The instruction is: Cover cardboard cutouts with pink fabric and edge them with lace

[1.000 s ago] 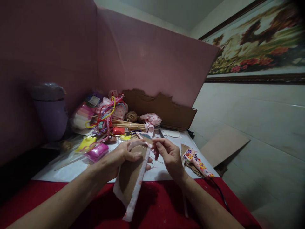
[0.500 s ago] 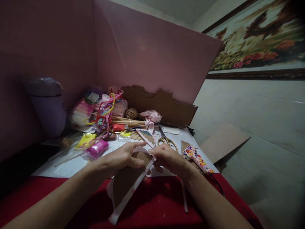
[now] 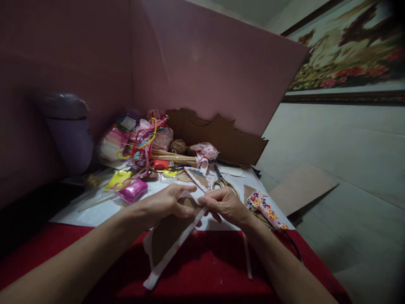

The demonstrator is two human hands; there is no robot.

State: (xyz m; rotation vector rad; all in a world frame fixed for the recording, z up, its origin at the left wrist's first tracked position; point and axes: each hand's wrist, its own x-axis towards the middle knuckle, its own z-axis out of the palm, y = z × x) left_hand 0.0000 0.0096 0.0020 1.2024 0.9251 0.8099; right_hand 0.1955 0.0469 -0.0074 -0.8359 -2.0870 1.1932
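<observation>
Between my hands is a cardboard piece (image 3: 169, 236) with white-and-pink fabric folded over its edges; it hangs tilted above the red cloth. My left hand (image 3: 171, 203) grips it from the left, thumb on the brown face and other fingers behind. At its upper right corner, my right hand (image 3: 223, 204) pinches the fabric border. Just beyond my hands lie a fabric-edged cardboard piece (image 3: 199, 177) and gold-handled scissors (image 3: 226, 182). To the right of my right hand is a glue gun wrapped in flowered fabric (image 3: 265, 211), its cord running down.
A white sheet (image 3: 72, 211) covers the red-clothed table (image 3: 218, 270). Farther back are colourful pipe cleaners (image 3: 148, 143), a twine ball (image 3: 178, 146), wooden sticks (image 3: 174, 157), yellow and magenta packets (image 3: 133, 191), and torn cardboard (image 3: 228, 139). A purple bin (image 3: 69, 139) stands left.
The view has shifted slightly, moving the background to the right. My right fingers have shifted a little at the fabric corner; both hands still hold the cardboard piece.
</observation>
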